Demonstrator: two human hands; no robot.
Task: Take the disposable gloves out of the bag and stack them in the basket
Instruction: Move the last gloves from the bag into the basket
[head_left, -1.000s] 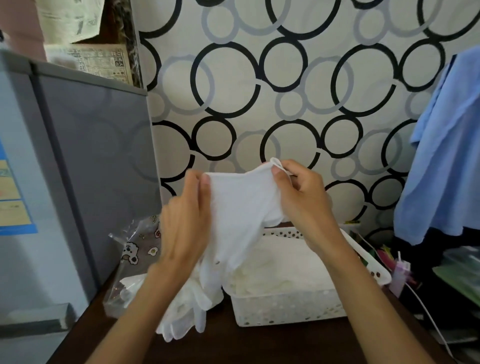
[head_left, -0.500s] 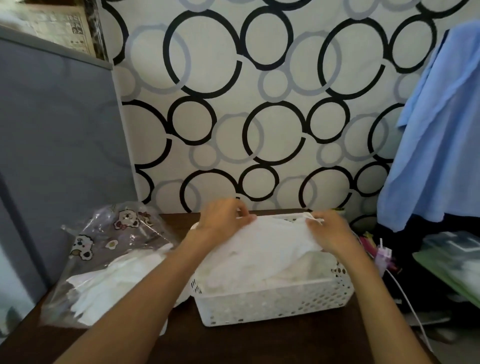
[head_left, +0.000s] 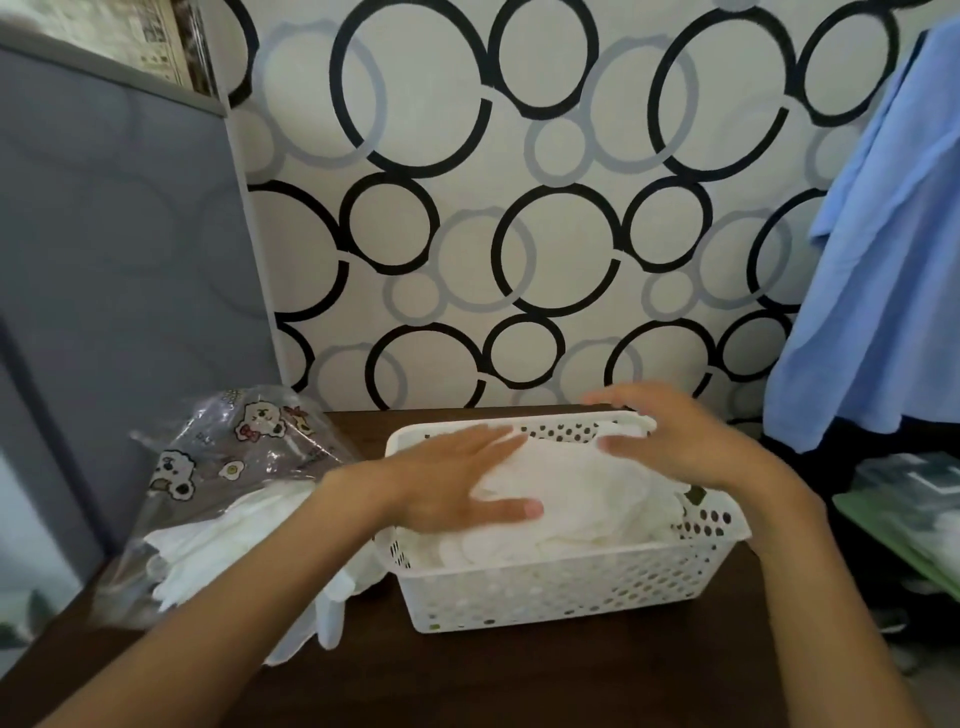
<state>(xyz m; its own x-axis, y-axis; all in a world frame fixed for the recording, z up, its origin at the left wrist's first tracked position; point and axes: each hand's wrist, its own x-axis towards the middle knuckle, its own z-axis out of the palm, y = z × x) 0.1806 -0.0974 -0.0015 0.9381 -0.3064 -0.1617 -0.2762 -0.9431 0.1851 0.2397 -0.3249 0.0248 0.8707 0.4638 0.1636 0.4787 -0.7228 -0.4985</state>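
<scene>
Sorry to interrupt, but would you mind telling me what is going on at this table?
A person is moving disposable gloves from a bag into a white basket. Both hands lie flat on the gloves in the basket: the left hand on the left side, the right hand toward the back. More gloves remain in the bag, some spilling onto the table.

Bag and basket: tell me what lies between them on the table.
In the head view, white gloves spill from the bag toward the basket, with the left hand's forearm crossing above.
</scene>
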